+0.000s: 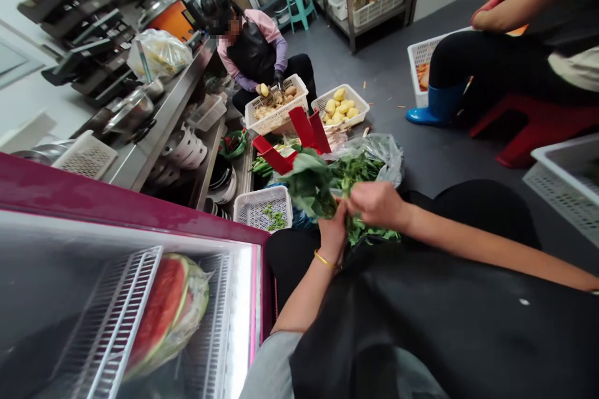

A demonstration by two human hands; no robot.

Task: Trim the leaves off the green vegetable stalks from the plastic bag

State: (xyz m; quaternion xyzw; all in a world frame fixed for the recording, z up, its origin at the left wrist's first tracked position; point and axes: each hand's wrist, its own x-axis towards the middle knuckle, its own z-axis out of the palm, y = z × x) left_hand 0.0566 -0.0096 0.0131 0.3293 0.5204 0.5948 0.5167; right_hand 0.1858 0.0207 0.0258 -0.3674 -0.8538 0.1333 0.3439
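Observation:
My left hand (333, 229), with a gold bangle at its wrist, is closed around the stems of a bunch of leafy greens (309, 184). Right beside it, my right hand (377, 202) is closed in a pinch at the same stems. Broad dark leaves stick out to the left of my hands. More greens (358, 168) lie in a clear plastic bag (390, 156) just beyond. A white basket (241, 209) with a few small green pieces stands to the left.
A person (255, 43) holds a potato over a basket (276, 118); peeled potatoes (339, 106) fill another. An upturned red stool (309, 131) stands ahead. At left is a fridge (259, 299) with cut watermelon (163, 305). Another person sits at right, wearing blue boots (437, 103).

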